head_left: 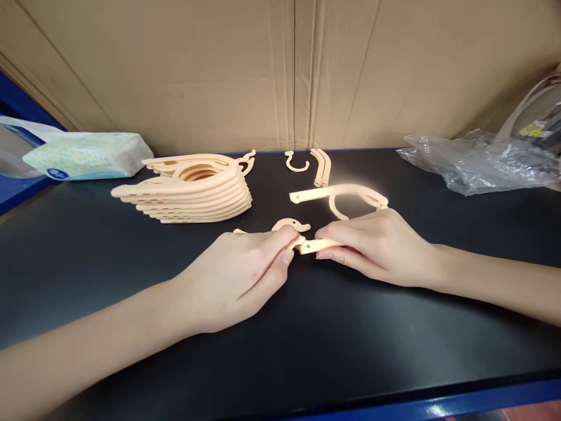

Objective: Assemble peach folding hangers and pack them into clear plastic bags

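Note:
My left hand [249, 272] is closed, pinching a small cream plastic hanger piece [295, 242] between thumb and fingers; most of that piece is hidden. Closed as well, my right hand [377, 248] grips a cream hanger arm [313, 247] whose end, with a hole in it, points left. The two pieces meet or nearly meet between my hands. Just behind my left fingers shows a curved cream hook part [287, 224]; whether I hold it I cannot tell. Beyond my right hand lies another hanger arm [346, 190] with a curved hook [337, 209] beside it.
A stack of cream folding hangers [193, 196] lies at the back left. Farther back are a loose hook [298, 166] and short curved arms [323, 168]. A tissue pack [92, 155] stands left, clear plastic bags [473, 161] right. Cardboard [219, 70] walls the black table [328, 339].

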### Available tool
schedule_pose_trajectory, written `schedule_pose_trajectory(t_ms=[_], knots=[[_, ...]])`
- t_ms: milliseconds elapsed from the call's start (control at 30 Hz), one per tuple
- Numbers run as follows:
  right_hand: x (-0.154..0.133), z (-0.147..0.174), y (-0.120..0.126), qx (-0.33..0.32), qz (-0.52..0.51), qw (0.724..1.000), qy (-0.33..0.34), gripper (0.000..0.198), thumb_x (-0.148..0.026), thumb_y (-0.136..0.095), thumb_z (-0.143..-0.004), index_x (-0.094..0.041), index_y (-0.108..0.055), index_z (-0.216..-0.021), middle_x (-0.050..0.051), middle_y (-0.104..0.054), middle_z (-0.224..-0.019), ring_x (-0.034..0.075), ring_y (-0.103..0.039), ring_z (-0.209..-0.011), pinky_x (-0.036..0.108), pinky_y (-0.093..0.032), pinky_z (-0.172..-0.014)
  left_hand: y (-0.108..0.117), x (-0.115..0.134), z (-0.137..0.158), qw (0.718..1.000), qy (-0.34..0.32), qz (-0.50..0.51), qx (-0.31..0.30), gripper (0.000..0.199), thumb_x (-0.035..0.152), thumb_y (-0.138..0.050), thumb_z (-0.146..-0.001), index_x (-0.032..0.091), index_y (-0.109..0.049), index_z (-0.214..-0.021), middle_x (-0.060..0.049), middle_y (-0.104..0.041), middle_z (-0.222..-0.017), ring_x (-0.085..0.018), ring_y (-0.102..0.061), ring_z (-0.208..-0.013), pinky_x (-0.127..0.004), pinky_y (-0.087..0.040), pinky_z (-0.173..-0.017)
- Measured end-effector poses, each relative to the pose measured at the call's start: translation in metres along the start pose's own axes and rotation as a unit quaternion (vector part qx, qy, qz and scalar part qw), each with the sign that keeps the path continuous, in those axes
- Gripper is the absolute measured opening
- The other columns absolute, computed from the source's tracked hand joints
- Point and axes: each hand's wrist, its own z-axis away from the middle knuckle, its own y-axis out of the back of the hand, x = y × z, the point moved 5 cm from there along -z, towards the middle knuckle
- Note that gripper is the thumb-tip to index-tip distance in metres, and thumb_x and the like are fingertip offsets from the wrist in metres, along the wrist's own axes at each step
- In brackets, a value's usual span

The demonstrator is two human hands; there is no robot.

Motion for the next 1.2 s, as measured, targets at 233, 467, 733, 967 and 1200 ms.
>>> schedule_pose_trajectory(t_ms=[233, 467, 733, 967, 1200], knots=[[-0.004, -0.002, 0.002, 0.014, 0.032, 0.999, 0.031, 0.035, -0.035, -0.042, -0.106, -0.016, -0.066, -0.089, -0.003, -0.066, -0.067, 0.01, -0.059, -0.056, 0.025, -0.035, -0.052, 0.001, 0.005, -0.002, 0.998, -0.056, -0.029, 0.008, 0.016, 0.015, -0.029, -0.098, 0.022, -0.039, -0.086, 0.009, -0.039, -0.061, -0.011, -0.038, -0.047, -0.025, -0.03, -0.05], [-0.004, -0.003, 0.002, 0.019, 0.03, 0.999, 0.032, 0.037, -0.034, -0.04, -0.106, -0.015, -0.067, -0.09, -0.003, -0.066, -0.067, 0.01, -0.059, -0.055, 0.025, -0.035, -0.051, 0.0, 0.006, -0.003, 0.998, -0.057, -0.04, 0.009, 0.016, 0.015, -0.028, -0.096, 0.024, -0.033, -0.083, 0.009, -0.039, -0.06, -0.012, -0.039, -0.045, -0.026, -0.028, -0.047], [-0.004, -0.002, 0.001, 0.007, 0.018, 0.999, 0.037, 0.038, -0.034, -0.038, -0.107, -0.015, -0.066, -0.093, -0.002, -0.069, -0.071, 0.01, -0.059, -0.056, 0.025, -0.035, -0.051, -0.004, 0.008, -0.005, 0.993, -0.079, -0.087, 0.027, 0.016, 0.015, -0.03, -0.094, 0.023, -0.034, -0.082, 0.008, -0.043, -0.061, -0.012, -0.044, -0.044, -0.025, -0.028, -0.045], [-0.006, -0.002, -0.001, -0.001, 0.01, 0.999, 0.042, 0.04, -0.034, -0.037, -0.107, -0.015, -0.067, -0.09, -0.001, -0.065, -0.069, 0.01, -0.055, -0.055, 0.025, -0.034, -0.049, -0.005, 0.012, -0.009, 0.975, -0.092, -0.201, 0.032, 0.03, 0.038, -0.027, -0.107, 0.022, -0.038, -0.084, 0.007, -0.044, -0.058, -0.015, -0.052, -0.045, -0.024, -0.029, -0.043], [-0.008, -0.001, -0.001, 0.013, 0.041, 0.998, 0.055, 0.043, -0.036, -0.034, -0.108, -0.016, -0.066, -0.088, -0.002, -0.064, -0.067, 0.009, -0.053, -0.054, 0.025, -0.032, -0.049, -0.005, 0.008, -0.007, 0.976, -0.098, -0.188, 0.056, 0.04, 0.045, -0.02, -0.108, 0.022, -0.036, -0.078, 0.008, -0.042, -0.054, -0.012, -0.047, -0.04, -0.021, -0.026, -0.041]])
